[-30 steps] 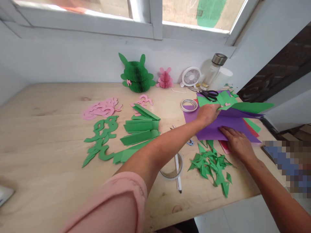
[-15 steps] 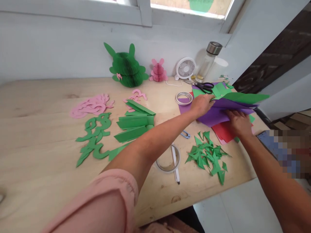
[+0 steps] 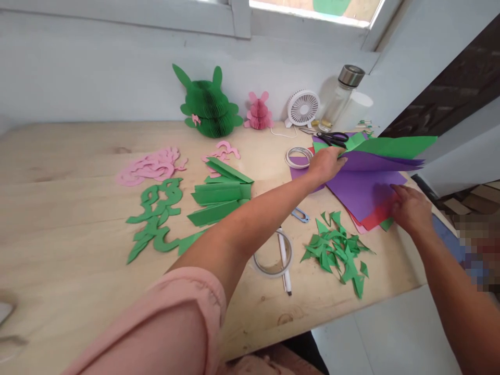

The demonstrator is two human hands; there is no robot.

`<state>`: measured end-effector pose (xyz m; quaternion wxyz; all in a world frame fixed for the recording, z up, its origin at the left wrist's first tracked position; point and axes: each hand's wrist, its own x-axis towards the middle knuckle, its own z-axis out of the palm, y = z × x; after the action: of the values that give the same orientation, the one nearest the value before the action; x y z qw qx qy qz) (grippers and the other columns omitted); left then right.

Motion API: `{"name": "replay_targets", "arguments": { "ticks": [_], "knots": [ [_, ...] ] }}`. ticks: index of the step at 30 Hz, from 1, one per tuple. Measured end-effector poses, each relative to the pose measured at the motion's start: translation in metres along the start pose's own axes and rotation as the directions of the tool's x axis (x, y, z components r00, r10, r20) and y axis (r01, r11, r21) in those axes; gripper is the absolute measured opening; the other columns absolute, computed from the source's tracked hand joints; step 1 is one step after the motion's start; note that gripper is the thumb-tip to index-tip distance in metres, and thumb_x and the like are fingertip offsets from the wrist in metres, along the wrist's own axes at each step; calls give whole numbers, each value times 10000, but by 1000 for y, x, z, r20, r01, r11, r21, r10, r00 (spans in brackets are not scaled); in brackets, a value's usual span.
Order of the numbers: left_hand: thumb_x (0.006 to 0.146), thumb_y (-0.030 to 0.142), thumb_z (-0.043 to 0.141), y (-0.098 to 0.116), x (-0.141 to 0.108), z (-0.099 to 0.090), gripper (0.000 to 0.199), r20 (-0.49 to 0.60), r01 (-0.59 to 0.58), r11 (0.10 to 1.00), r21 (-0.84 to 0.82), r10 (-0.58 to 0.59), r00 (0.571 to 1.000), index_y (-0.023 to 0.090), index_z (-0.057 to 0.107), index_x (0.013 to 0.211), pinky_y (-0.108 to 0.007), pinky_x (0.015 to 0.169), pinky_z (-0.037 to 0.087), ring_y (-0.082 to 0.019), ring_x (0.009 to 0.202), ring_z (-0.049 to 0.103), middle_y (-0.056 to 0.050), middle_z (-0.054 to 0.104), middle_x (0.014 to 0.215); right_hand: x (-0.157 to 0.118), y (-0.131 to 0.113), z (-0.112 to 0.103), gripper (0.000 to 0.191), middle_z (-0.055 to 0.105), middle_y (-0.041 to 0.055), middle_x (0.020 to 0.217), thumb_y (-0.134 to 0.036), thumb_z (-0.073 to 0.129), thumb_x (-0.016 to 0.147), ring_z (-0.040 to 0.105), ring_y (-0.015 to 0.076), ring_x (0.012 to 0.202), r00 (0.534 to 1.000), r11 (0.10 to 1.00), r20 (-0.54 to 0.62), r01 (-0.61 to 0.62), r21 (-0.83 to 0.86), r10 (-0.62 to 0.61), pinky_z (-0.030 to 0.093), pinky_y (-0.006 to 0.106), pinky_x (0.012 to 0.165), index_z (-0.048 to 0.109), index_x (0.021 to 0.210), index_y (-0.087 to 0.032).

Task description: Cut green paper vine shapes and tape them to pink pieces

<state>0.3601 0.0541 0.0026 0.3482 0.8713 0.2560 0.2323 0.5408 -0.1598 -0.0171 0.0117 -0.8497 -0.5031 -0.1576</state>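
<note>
My left hand (image 3: 327,164) grips the near edge of several lifted sheets of coloured paper, green paper (image 3: 402,147) on top and purple beneath. Under them lies a flat purple sheet (image 3: 361,195), with red paper (image 3: 385,211) showing below it. At the right corner of this lower stack, my right hand (image 3: 413,208) rests its fingertips on the purple and red paper, fingers stretched out. Black-handled scissors (image 3: 332,138) lie on the stack behind my left hand. A roll of white tape (image 3: 298,157) sits just left of that hand.
Green scraps (image 3: 338,250) lie near the front edge. A larger tape roll (image 3: 273,254) surrounds part of a white pen (image 3: 284,263). Folded green strips (image 3: 219,195), green cutouts (image 3: 156,208) and pink cutouts (image 3: 152,166) lie left. A fan (image 3: 303,108) and glass bottle (image 3: 338,104) stand behind.
My right hand has moved right and toward me, out from under the lifted sheets to the stack's corner. More of the flat purple sheet shows. The left hand keeps its grip.
</note>
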Motion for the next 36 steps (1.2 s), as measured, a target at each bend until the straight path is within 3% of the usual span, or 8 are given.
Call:
{"name": "replay_targets", "arguments": {
  "ticks": [5,10,14,19,22,26,36],
  "knots": [
    [897,260,466,1,0,3,284,11,-22,1000,13,22,1000,148,675,1052,-320,824,462,-252,992,636,-106,704,994,-3,-44,-6,383,673,123,1166,-298,402,903,615,261,1073,993,983,-10,118,137,-118,477,392,907,612,1195,-165],
    [896,265,471,4,0,1,278,3,-19,1000,5,19,1000,172,673,1063,-306,820,460,-238,988,640,-90,706,998,14,-108,-10,519,643,173,1192,-485,437,882,595,338,1033,980,979,53,188,81,-192,462,437,811,584,1230,-130],
    [895,269,477,5,2,-2,270,-18,-6,1000,-9,6,1000,171,678,1048,-309,823,459,-242,997,635,-86,701,1014,20,-133,-14,509,652,197,1142,-451,449,882,611,332,954,977,981,97,194,-16,-192,445,405,762,566,1235,-103],
    [891,264,485,4,1,-3,269,-16,-3,1000,-25,3,1000,171,682,1049,-308,836,452,-241,998,632,-87,701,1016,19,-134,-22,366,703,178,975,-326,394,915,655,280,795,968,974,180,198,-108,-177,438,345,639,664,1077,-140],
    [891,256,487,4,0,-3,282,-21,-4,1000,-29,3,1000,176,673,1087,-303,856,443,-235,1015,624,-86,696,1049,22,-130,-30,397,723,145,889,-309,341,930,666,272,729,974,987,215,106,-122,-78,408,329,581,718,967,-189],
    [883,253,496,5,2,-4,266,-18,-14,1000,-21,14,1000,180,683,1057,-308,874,439,-240,1030,620,-74,696,1034,34,-118,-38,402,726,146,831,-343,362,918,663,290,707,981,992,190,-20,-128,44,383,334,559,732,1002,-212],
    [835,234,507,1,1,-5,327,16,-88,996,-33,88,996,174,671,1112,-308,870,445,-247,1039,610,-70,693,1044,53,-116,-55,384,697,173,811,-337,390,925,655,295,731,993,983,121,14,-182,8,399,347,600,729,973,-163]
  ]
}}
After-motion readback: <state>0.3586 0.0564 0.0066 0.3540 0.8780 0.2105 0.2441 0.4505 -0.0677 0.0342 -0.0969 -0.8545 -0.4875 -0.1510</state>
